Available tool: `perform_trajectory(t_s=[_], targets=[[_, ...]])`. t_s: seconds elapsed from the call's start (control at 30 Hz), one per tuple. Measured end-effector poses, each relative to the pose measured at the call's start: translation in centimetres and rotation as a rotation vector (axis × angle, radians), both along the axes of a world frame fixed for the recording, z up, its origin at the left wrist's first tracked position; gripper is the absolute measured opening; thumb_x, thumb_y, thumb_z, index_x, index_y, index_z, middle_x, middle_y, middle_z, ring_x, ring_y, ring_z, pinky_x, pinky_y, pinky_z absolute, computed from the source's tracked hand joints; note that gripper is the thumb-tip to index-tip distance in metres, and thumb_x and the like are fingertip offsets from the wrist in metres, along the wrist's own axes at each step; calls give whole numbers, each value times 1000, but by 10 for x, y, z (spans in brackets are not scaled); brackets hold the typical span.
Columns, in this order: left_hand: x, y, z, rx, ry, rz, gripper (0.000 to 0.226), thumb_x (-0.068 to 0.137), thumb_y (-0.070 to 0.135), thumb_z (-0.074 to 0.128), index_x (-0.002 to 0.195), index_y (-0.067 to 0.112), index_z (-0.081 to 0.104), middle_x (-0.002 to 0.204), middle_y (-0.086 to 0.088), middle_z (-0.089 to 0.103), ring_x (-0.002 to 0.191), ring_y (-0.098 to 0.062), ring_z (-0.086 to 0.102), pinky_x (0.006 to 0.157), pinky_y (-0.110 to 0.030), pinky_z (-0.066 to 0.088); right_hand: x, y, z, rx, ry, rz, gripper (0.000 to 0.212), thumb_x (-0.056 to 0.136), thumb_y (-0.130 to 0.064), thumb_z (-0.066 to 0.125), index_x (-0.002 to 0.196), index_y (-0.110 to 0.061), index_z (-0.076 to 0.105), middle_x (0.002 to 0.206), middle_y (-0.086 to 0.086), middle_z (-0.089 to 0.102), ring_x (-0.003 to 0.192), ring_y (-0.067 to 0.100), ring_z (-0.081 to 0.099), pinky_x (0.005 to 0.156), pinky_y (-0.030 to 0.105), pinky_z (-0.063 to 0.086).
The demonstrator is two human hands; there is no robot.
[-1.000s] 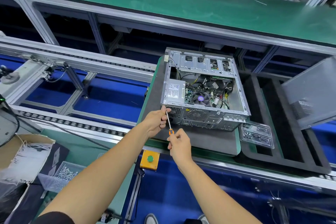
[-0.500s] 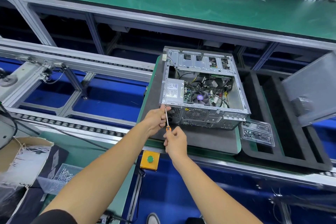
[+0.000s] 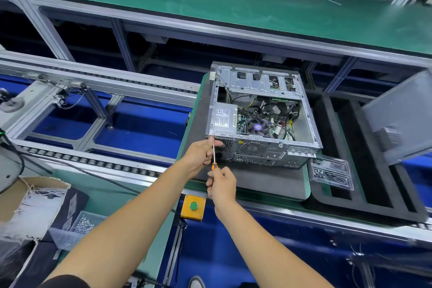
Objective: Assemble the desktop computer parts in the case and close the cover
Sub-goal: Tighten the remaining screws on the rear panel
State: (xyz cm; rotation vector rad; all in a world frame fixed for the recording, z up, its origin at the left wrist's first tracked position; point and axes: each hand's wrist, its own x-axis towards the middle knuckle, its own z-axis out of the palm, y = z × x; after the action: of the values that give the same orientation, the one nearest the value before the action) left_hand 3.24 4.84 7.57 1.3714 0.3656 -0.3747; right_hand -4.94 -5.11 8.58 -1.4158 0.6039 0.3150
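An open grey computer case (image 3: 308, 124) lies on its side on a dark mat (image 3: 264, 182), its power supply (image 3: 225, 118), fan and cables exposed. A screwdriver (image 3: 214, 154) with an orange handle points up at the case's near left rear corner. My right hand (image 3: 222, 183) grips the handle from below. My left hand (image 3: 202, 154) pinches the metal shaft near the tip, against the case's rear panel. The grey side cover (image 3: 402, 117) leans at the far right, apart from the case.
A clear plastic tray (image 3: 332, 172) lies beside the case on a black foam pallet (image 3: 364, 170). A yellow box with a green button (image 3: 193, 207) sits below the mat. A bin of screws (image 3: 79, 227) and a cardboard box (image 3: 30, 203) stand at the lower left. Conveyor rails run left.
My right hand has moved a little closer to the case, so less of the orange handle shows. My left hand stays on the shaft at the case corner.
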Motion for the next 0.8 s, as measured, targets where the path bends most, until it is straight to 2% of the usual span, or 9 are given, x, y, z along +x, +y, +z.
perform_trajectory(t_s=[0.13,0.27,0.43,0.6,0.8], targets=[[-4,2,2,-1,-14,-11,39,109,36,41,114,13,72,60,5,38,52,-9,28,54,-25,26,0,2,2,36,25,-13,15,98,-7,51,83,-7,51,58,7,56,41,14,38,42,24,29],[-9,8,5,54,-63,-126,39,111,33,36,121,12,68,60,7,39,52,-7,30,51,-21,30,1,2,3,121,85,-39,13,95,-11,51,84,-6,56,59,10,65,39,16,41,44,24,30],[-9,7,14,181,-87,-121,36,111,30,38,104,9,66,59,6,37,50,-8,29,49,-20,29,3,5,1,194,169,-13,23,98,-18,48,85,-5,62,65,10,70,40,15,47,37,21,27],[-8,0,15,278,-87,-100,38,110,34,38,98,12,66,60,5,37,52,-8,30,53,-24,29,4,5,-3,81,85,18,6,97,-12,54,96,-7,53,70,5,52,41,9,40,37,21,27],[-7,-1,9,310,-110,-103,38,110,37,37,101,15,67,60,6,38,53,-9,31,56,-28,29,5,1,-5,41,68,-42,7,97,-8,56,93,-2,59,63,5,57,40,9,41,37,22,29]])
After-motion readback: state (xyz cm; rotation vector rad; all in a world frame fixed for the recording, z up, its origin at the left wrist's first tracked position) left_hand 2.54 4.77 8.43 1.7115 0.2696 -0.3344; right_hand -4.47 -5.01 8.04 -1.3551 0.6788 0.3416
